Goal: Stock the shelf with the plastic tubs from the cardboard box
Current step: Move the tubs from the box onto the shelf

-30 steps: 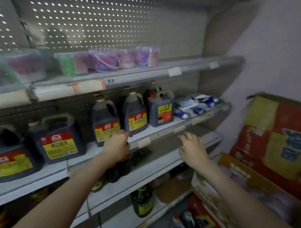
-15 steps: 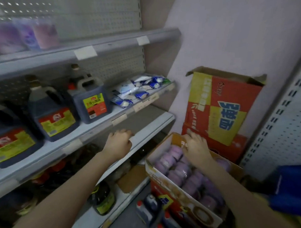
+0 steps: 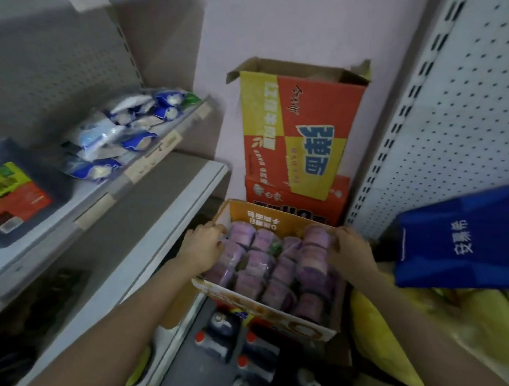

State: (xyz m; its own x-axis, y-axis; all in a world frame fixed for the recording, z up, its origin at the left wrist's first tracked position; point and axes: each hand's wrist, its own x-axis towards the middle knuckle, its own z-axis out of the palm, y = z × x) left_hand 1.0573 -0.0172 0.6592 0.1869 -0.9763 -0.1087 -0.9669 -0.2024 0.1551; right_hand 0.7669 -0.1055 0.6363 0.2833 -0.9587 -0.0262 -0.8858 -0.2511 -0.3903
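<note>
**Both hands down in the box, reaching for tubs**

The cardboard box sits low in the centre of the frame, open at the top and packed with rows of purple plastic tubs standing side by side, so each can be lifted straight up. The left hand is at the box's upper left corner, fingers curled down over the nearest tub; whether it has closed on that tub or only rests on it, I cannot tell. The right hand is at the upper right corner, fingers bent around the side of a tub there, which looks like a grip starting, though the blur leaves it unsure. Taking one tub per hand would halve the trips, which probably explains the spread.

The shelf runs along the left of the frame, its grey boards close beside the box, so the carry is short. Blue and white packets lie on an upper board. A tall red and yellow carton stands behind the box, and a blue bag hangs at the right edge
</note>
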